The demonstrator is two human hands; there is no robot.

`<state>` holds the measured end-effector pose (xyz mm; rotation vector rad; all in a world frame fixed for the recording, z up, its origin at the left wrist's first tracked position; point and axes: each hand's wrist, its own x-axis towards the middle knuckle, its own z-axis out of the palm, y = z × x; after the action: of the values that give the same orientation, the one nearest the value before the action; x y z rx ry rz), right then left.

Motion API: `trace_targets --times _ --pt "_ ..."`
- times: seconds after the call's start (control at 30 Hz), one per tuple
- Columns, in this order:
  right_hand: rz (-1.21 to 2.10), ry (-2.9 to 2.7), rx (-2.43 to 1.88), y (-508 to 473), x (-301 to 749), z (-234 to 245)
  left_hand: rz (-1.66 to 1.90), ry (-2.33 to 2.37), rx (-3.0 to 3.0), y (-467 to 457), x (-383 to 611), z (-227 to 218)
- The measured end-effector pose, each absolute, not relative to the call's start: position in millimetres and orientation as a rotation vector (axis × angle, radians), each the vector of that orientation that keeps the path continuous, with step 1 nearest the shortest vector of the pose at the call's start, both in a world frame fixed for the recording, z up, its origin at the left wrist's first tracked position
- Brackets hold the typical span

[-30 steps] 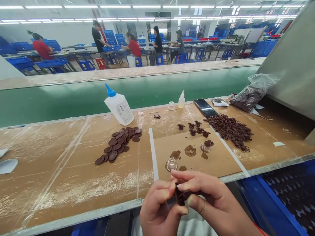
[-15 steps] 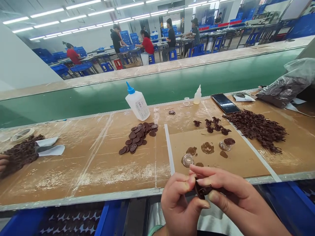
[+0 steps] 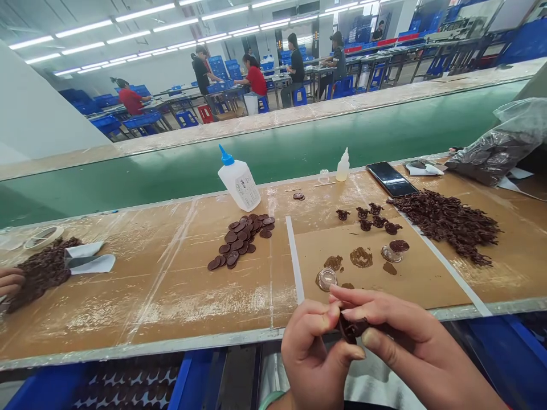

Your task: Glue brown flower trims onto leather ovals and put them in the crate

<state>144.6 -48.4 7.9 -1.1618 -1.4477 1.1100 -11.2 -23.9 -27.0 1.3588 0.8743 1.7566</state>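
Note:
At the bench's front edge my left hand (image 3: 314, 353) pinches the rim of a small dark brown plastic piece (image 3: 351, 329) between thumb and fingers. My right hand (image 3: 405, 336) is closed on the piece's other side, thumb below and fingers above, hiding much of it. Just beyond my hands a clear round dish (image 3: 327, 279) sits on brown board with wet glue-like smears (image 3: 361, 257). A brown disc (image 3: 399, 245) rests on a second clear dish (image 3: 391, 254). Farther back stand several small brown figures on round bases (image 3: 376, 221).
Loose brown discs (image 3: 241, 236) lie left, below a blue-capped bottle (image 3: 240, 182). A small dropper bottle (image 3: 343, 165), a phone (image 3: 392, 179), a heap of thin brown parts (image 3: 444, 225) and a filled plastic bag (image 3: 491, 151) are right. Another person's hand (image 3: 11, 281) touches a brown pile (image 3: 43, 270).
My hands keep almost the same grip on the brown piece. The view has shifted slightly. At the far left, more of the other person's hand shows.

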Motion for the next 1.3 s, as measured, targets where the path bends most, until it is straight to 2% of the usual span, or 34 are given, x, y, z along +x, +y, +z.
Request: trace_targets --times 1.03,1.3 --pt "1.104 -1.465 -1.176 -47.5 151.0 3.7 1.733 0.878 1.414 -22.8 -7.8 -28.0" --pt "1.145 -1.309 -1.265 -51.2 144.5 9.8 1.722 0.9 1.406 -24.7 -7.3 -31.4"
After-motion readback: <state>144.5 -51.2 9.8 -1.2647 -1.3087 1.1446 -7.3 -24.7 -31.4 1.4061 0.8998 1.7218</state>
